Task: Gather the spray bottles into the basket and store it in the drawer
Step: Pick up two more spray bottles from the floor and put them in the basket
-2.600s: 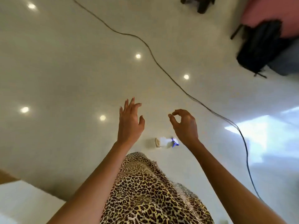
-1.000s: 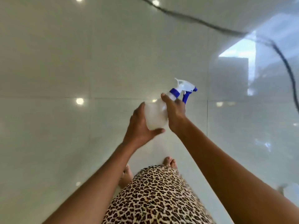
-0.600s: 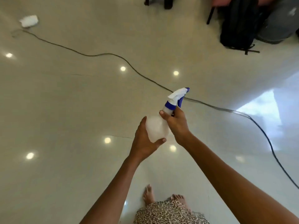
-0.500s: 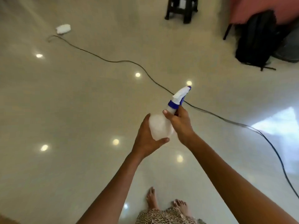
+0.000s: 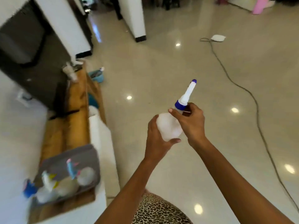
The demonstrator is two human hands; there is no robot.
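— What had changed? — View had swung left; the basket (image 5: 64,173) in the open drawer (image 5: 68,207) appeared.
— Grip? — Left hand (image 5: 157,139) cupped the spray bottle (image 5: 169,126), right hand (image 5: 191,122) pinched its neck; probably light, slick.

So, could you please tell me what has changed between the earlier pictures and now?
The translucent spray bottle with the blue collar was lying on the glossy floor; both hands took it up. The view has since swung toward the grey basket of bottles. Unchanged: left hand cups the body, right hand grips the neck.
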